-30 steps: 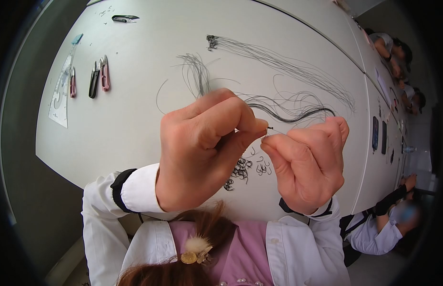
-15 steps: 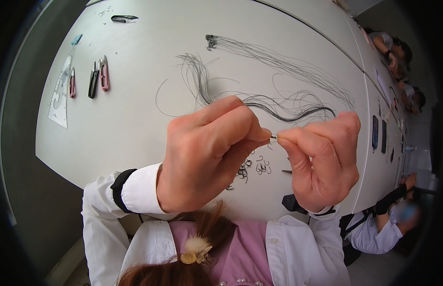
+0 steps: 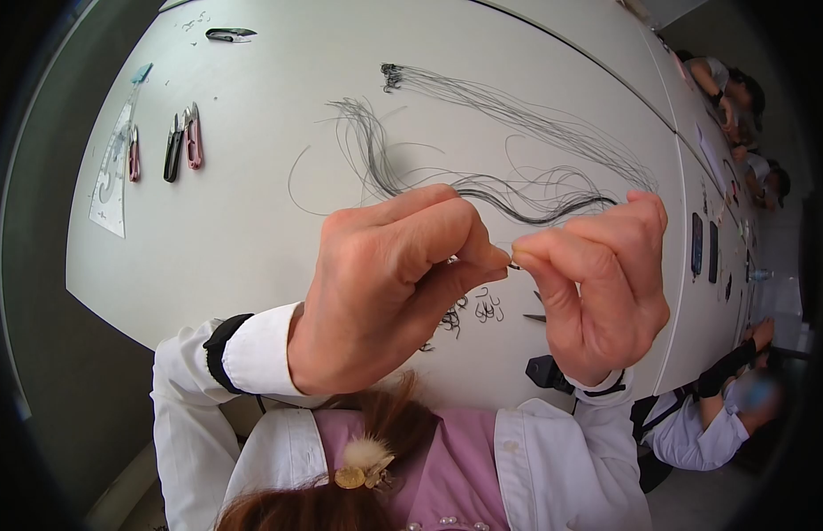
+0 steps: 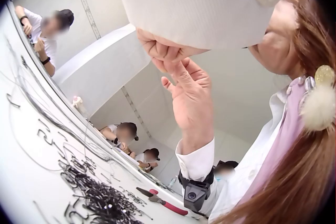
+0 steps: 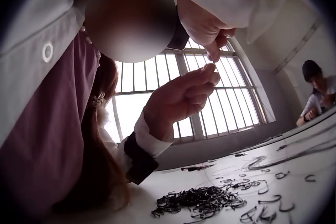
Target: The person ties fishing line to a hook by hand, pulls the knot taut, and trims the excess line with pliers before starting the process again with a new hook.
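My left hand (image 3: pixel 389 283) and right hand (image 3: pixel 602 296) meet fingertip to fingertip above the table. The left thumb and forefinger pinch a small black fishhook, mostly hidden by the fingers; a dark bit (image 3: pixel 515 265) of it shows between the hands. Thumb and forefinger of the right hand pinch thin fishing line right beside it. Under the hands lie loose black fishhooks (image 3: pixel 488 308), part of a heap (image 5: pixel 202 200) seen better in the right wrist view. Beyond the hands, a wavy bundle of dark line (image 3: pixel 526 215) stretches across the table.
Hooks tied to long lines (image 3: pixel 518 115) lie farther back. At the left are thread snips (image 3: pixel 173 150) and a clear set square (image 3: pixel 112 190); another snips (image 3: pixel 230 35) lies at the far edge. Red-handled pliers (image 4: pixel 165 203) rest near the hooks. Other people sit at the right.
The right hand has shifted rightward and its fingertips have closed up to the left ones, over the dark hook end. The left hand has moved slightly right and down.
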`<state>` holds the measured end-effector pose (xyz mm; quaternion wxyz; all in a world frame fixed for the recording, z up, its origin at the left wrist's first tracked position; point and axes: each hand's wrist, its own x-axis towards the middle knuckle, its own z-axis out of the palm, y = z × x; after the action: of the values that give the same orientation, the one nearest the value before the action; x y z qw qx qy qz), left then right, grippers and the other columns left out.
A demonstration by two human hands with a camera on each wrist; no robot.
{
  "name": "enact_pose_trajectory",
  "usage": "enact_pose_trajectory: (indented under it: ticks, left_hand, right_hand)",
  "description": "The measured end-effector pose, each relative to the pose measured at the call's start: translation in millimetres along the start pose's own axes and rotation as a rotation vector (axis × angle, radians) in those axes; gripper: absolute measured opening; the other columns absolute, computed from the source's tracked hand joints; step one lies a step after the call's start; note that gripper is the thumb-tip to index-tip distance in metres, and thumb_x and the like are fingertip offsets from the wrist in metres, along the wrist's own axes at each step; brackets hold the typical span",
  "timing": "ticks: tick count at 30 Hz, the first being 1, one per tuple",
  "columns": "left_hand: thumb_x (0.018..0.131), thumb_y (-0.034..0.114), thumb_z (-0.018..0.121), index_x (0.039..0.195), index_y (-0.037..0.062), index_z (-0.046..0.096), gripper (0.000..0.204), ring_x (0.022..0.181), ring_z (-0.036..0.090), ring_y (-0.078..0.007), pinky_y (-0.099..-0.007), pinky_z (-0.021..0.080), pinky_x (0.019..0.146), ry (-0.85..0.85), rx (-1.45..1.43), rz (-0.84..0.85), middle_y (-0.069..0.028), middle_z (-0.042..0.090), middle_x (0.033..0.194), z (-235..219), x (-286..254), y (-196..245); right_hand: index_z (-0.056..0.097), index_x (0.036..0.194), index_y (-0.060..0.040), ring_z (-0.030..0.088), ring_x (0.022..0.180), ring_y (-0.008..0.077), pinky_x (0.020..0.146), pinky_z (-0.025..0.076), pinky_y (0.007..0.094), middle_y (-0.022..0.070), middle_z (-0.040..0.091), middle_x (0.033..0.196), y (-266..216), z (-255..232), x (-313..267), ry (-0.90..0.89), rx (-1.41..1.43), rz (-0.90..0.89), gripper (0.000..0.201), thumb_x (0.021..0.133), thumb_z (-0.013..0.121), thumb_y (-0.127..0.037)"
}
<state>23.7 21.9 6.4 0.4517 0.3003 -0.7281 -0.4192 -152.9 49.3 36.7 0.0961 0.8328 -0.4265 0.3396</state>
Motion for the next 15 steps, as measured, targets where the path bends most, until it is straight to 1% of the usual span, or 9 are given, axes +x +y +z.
enact_pose_trajectory:
  ticks: [4,7,9,10,12,13,15]
  left_hand:
    - [0.068,-0.006,0.072,0.070,0.0002,0.058,0.016,0.059,0.054,-0.0120,-0.0240,0.040,0.051,-0.002,-0.018,0.003,-0.0064,0.058,0.071,-0.2,-1.1,1.1]
    - [0.068,-0.006,0.072,0.070,-0.0002,0.059,0.015,0.059,0.055,-0.0121,-0.0238,0.040,0.051,0.007,-0.007,0.009,-0.0068,0.059,0.071,-1.4,-2.3,1.8]
    - [0.068,-0.007,0.072,0.070,-0.0002,0.059,0.015,0.060,0.055,-0.0120,-0.0236,0.041,0.052,0.006,-0.001,0.010,-0.0069,0.059,0.072,-3.7,-2.6,3.1]
    - [0.068,-0.007,0.072,0.071,-0.0003,0.060,0.014,0.060,0.056,-0.0120,-0.0234,0.041,0.052,0.004,0.005,0.010,-0.0071,0.060,0.072,-4.2,-2.6,3.6]
    - [0.069,-0.007,0.072,0.071,-0.0002,0.060,0.014,0.060,0.056,-0.0119,-0.0233,0.042,0.052,0.021,-0.005,0.031,-0.0074,0.060,0.072,-3.2,-2.6,2.2]
    - [0.069,-0.007,0.072,0.071,0.0000,0.061,0.013,0.060,0.056,-0.0119,-0.0232,0.042,0.052,0.037,-0.015,0.051,-0.0076,0.060,0.073,-2.8,-2.3,1.8]
    - [0.069,-0.007,0.072,0.072,0.0000,0.062,0.013,0.060,0.056,-0.0118,-0.0231,0.042,0.052,0.044,0.006,0.068,-0.0074,0.060,0.072,-2.7,-1.5,2.3]
  right_hand:
    - [0.064,0.075,-0.0044,0.047,0.063,0.0179,0.071,0.036,0.0390,0.0019,0.054,0.070,4.5,3.8,-1.1,0.038,0.013,-0.020,0.013,0.068,0.073,-0.011]
    - [0.063,0.074,-0.0036,0.046,0.062,0.0181,0.069,0.035,0.0375,0.0025,0.054,0.068,6.9,5.5,-0.3,0.042,0.072,0.027,0.013,0.068,0.072,-0.010]
    - [0.063,0.072,-0.0068,0.045,0.060,0.0166,0.062,0.031,0.0312,0.0006,0.053,0.068,8.4,7.3,0.1,0.034,0.119,0.052,0.015,0.065,0.075,-0.012]
    - [0.063,0.072,-0.0068,0.045,0.060,0.0166,0.062,0.031,0.0312,0.0006,0.053,0.068,7.9,7.4,0.2,0.035,0.119,0.051,0.015,0.065,0.075,-0.012]
    - [0.062,0.069,-0.0076,0.046,0.058,0.0156,0.061,0.032,0.0295,0.0008,0.055,0.067,5.7,7.9,0.2,-0.032,0.244,0.186,0.011,0.066,0.073,-0.008]
    - [0.062,0.069,-0.0076,0.046,0.058,0.0156,0.061,0.032,0.0295,0.0008,0.055,0.067,4.7,8.3,0.3,-0.031,0.244,0.186,0.011,0.066,0.073,-0.008]
    - [0.061,0.069,-0.0069,0.048,0.057,0.0145,0.060,0.033,0.0280,0.0013,0.055,0.065,3.5,9.5,0.0,-0.059,0.418,0.321,0.009,0.067,0.070,-0.003]
